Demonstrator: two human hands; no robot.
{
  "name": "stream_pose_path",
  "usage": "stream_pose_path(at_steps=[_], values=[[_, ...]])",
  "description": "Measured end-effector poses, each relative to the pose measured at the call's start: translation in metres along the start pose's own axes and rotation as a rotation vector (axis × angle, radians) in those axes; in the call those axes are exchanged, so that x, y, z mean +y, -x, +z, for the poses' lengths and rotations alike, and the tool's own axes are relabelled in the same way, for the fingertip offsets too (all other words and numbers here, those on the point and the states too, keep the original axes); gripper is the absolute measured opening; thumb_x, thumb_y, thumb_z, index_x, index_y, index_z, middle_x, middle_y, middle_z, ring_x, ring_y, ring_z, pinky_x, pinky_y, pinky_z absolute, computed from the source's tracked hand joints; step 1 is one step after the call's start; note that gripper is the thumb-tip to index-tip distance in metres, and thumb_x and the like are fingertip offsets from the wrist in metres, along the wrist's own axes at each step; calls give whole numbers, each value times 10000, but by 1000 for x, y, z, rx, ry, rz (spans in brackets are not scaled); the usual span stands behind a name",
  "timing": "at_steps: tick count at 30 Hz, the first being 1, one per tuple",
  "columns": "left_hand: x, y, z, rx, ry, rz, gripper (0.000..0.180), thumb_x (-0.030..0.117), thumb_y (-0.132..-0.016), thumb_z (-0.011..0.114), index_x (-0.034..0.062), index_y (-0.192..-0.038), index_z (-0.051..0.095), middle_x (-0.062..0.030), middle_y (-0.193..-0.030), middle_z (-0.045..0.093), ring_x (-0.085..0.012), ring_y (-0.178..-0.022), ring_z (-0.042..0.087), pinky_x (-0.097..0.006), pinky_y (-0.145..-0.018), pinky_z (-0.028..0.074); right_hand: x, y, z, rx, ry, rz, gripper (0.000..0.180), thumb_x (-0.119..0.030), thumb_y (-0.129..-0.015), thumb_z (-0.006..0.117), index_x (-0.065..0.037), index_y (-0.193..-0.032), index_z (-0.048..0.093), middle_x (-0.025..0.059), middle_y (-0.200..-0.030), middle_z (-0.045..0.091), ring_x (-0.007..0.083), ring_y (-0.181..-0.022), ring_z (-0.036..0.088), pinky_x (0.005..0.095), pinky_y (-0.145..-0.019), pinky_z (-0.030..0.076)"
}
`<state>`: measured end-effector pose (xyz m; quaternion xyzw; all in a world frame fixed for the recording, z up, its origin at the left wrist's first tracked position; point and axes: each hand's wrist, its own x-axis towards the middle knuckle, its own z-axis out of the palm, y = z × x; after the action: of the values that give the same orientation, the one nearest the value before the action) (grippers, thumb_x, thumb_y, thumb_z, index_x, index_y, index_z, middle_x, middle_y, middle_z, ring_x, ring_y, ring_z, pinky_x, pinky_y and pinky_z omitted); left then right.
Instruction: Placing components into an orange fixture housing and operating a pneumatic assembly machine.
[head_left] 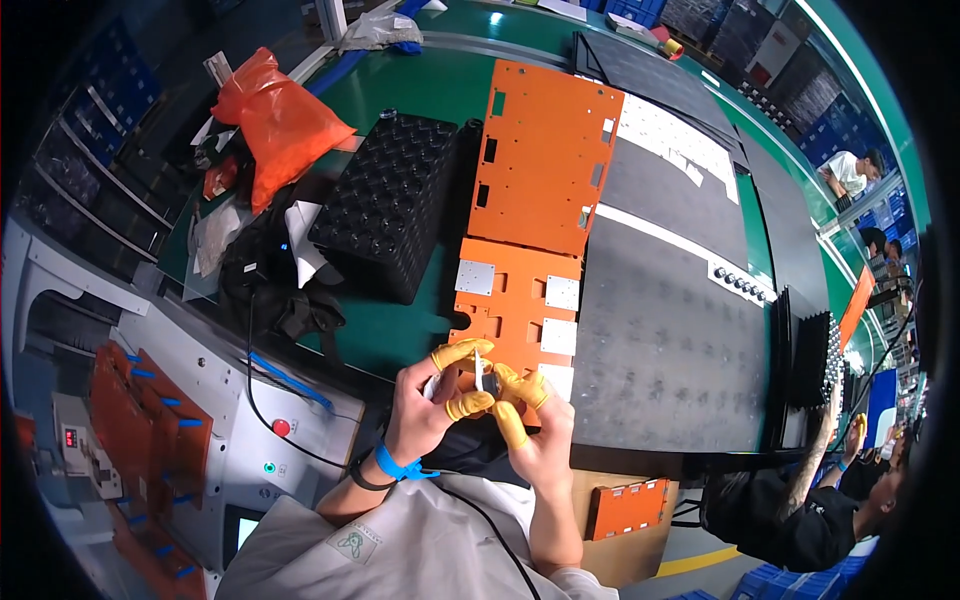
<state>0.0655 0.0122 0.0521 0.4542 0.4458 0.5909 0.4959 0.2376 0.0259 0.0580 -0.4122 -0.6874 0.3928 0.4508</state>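
Observation:
Yellow finger covers sit on the fingertips of both my hands. My left hand [425,405], with a blue band at its wrist, pinches a small white and dark piece [487,378] from the left. From the right my right hand [535,415] closes its fingertips on the same piece. Its exact kind is too small to make out. Something whitish [431,387] also shows against my left palm, partly hidden by the fingers. Just beyond my hands lies an orange panel with white plates [515,300], its near end covered by my fingers.
A larger orange panel [545,150] lies farther off. Left of it stand black ribbed blocks [385,200] and an orange bag [265,120]. Dark flat panels [680,340] fill the right. A red button [281,427] is on the machine at left. A co-worker [800,510] works at right.

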Motion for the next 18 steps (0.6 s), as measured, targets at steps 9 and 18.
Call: stream_pose_path(at_steps=[9,18], values=[[30,11,13,22,-298,-46,541,144,-808,884,-1,-1283,668,-63,-1095,726,-25,-754,553,-185,-608,441,7,7,29,347,428,-226,420,-113,-697,818,-45,-1099,717,13,-742,566,226,-672,543,373,-654,399],[6,22,-8,-145,6,-197,211,124,-954,727,-53,-1068,711,1,-928,668,-49,-793,551,-210,-701,431,10,11,31,400,238,-313,289,-106,-750,807,-38,-1027,766,20,-685,511,205,-616,459,362,-645,363]])
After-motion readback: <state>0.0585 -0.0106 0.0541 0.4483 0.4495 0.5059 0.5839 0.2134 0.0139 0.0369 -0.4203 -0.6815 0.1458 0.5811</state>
